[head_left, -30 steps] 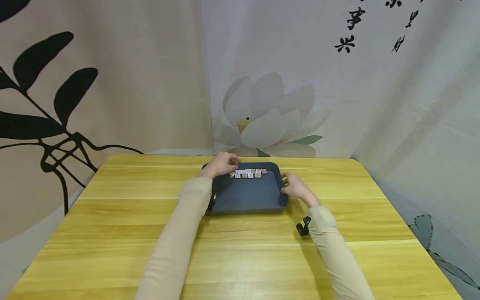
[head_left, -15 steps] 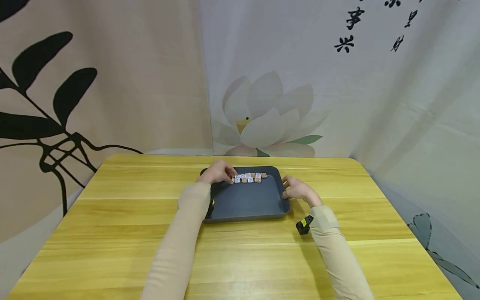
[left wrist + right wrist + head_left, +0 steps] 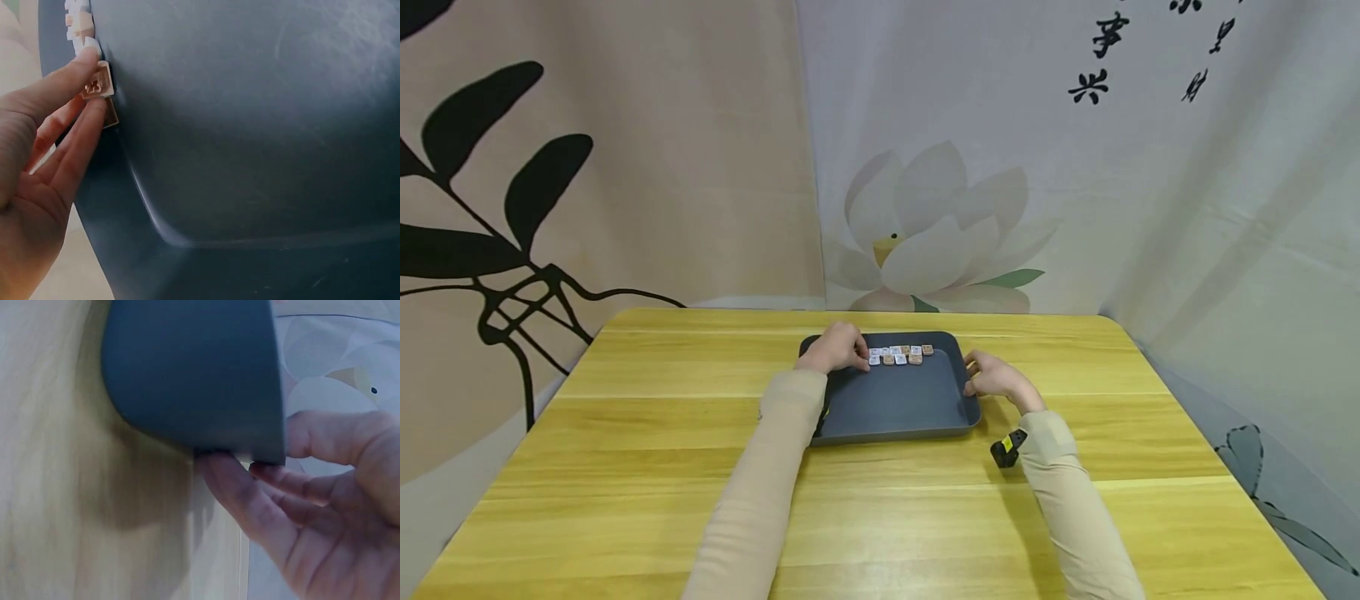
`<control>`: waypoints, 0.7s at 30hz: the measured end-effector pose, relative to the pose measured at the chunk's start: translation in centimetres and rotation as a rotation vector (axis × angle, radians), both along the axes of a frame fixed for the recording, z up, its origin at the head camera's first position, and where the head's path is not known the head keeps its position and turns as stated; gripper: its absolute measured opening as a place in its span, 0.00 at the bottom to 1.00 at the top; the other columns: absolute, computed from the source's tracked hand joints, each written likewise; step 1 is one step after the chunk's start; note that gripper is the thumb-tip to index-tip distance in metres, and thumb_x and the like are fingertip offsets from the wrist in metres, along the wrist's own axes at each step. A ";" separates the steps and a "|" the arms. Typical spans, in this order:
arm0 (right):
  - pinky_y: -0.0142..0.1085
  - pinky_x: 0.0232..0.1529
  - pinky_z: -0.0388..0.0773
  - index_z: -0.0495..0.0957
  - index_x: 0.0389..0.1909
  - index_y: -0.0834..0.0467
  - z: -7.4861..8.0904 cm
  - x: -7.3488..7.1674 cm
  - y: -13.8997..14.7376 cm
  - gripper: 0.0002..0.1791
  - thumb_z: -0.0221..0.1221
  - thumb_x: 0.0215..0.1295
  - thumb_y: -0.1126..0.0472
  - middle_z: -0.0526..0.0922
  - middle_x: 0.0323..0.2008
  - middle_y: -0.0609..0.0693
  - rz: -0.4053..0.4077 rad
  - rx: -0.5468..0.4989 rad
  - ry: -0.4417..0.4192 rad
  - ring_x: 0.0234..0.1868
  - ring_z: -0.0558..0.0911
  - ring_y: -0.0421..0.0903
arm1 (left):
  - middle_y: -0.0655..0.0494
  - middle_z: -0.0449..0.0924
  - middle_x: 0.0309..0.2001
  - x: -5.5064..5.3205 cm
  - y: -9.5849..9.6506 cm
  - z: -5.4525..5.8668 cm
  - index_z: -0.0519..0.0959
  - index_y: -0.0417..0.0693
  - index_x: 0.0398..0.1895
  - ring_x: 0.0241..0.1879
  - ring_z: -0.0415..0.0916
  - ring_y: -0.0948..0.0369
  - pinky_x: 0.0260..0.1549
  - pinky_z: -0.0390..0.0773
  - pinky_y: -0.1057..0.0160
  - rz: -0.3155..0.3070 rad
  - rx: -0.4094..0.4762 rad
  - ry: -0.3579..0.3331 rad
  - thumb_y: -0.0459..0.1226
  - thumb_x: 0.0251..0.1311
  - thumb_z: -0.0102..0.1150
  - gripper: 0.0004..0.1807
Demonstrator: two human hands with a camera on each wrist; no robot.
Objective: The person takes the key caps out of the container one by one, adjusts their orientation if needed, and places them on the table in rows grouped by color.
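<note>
A dark grey tray (image 3: 895, 404) lies on the table with two rows of small white and tan keycaps (image 3: 901, 360) near its far side. At the left end of the rows is my left hand (image 3: 835, 348). In the left wrist view its thumb and fingers pinch a tan keycap (image 3: 98, 84) whose hollow underside shows a cross-shaped stem. Another tan keycap (image 3: 112, 114) sits right beside it, partly behind a finger. My right hand (image 3: 997, 379) holds the tray's right edge; the right wrist view shows fingers on both sides of the tray wall (image 3: 194, 375).
The yellow wooden table (image 3: 880, 517) extends around the tray. A curtain (image 3: 940, 225) printed with a lotus and plants hangs behind its far edge. Black wrist devices (image 3: 1007, 448) hang at the cuffs.
My left hand has come down from over the tray's far left rim to the row's end. The tray has shifted slightly nearer. My right hand stays at its edge.
</note>
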State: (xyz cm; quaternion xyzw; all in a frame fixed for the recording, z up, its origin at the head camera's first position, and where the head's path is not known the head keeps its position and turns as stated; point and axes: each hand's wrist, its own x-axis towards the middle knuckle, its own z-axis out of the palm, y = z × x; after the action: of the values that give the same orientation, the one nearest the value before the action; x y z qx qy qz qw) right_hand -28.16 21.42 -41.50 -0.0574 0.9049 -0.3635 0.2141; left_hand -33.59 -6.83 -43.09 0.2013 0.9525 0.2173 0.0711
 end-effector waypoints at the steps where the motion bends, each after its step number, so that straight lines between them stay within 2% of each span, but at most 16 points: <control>1: 0.42 0.42 0.78 0.60 0.58 0.70 0.0 -0.1 0.0 0.30 0.56 0.53 0.71 0.71 0.48 0.66 -0.008 0.003 -0.003 0.37 0.77 0.49 | 0.59 0.82 0.28 0.0 0.0 0.0 0.85 0.52 0.22 0.27 0.70 0.63 0.27 0.71 0.68 0.000 0.001 0.000 0.41 0.44 0.70 0.05; 7: 0.38 0.39 0.79 0.62 0.60 0.69 -0.4 -0.5 -0.3 0.27 0.55 0.61 0.64 0.74 0.48 0.65 -0.074 0.007 0.036 0.37 0.79 0.47 | 0.58 0.83 0.29 0.5 -0.2 0.2 0.85 0.49 0.25 0.28 0.72 0.63 0.29 0.73 0.67 0.000 0.049 -0.032 0.38 0.46 0.69 0.03; 14: 0.36 0.35 0.79 0.64 0.59 0.69 -0.7 -0.8 -0.7 0.26 0.55 0.59 0.66 0.76 0.48 0.67 -0.117 -0.003 0.078 0.32 0.78 0.45 | 0.56 0.84 0.35 0.3 -0.8 0.0 0.85 0.48 0.35 0.33 0.76 0.62 0.33 0.77 0.66 -0.016 0.146 -0.083 0.37 0.45 0.69 0.11; 18: 0.38 0.38 0.80 0.64 0.60 0.69 -0.6 -0.7 -0.7 0.27 0.56 0.59 0.66 0.76 0.48 0.66 -0.126 0.006 0.066 0.36 0.80 0.48 | 0.52 0.84 0.37 0.5 -1.3 0.8 0.84 0.45 0.38 0.34 0.77 0.61 0.36 0.78 0.64 -0.006 0.229 -0.145 0.36 0.47 0.68 0.12; 21: 0.39 0.39 0.80 0.64 0.60 0.68 -0.6 -0.6 -0.6 0.27 0.55 0.60 0.66 0.77 0.48 0.66 -0.132 0.005 0.056 0.38 0.81 0.49 | 0.51 0.84 0.38 0.7 -1.9 1.8 0.84 0.45 0.37 0.35 0.78 0.61 0.37 0.78 0.63 -0.009 0.269 -0.155 0.36 0.48 0.67 0.11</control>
State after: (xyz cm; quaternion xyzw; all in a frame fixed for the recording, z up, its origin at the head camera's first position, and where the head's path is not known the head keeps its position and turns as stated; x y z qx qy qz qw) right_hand -28.73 20.81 -42.09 -0.0068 0.9133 -0.3726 0.1645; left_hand -32.91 -8.77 -41.31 0.1961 0.9054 0.3577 0.1179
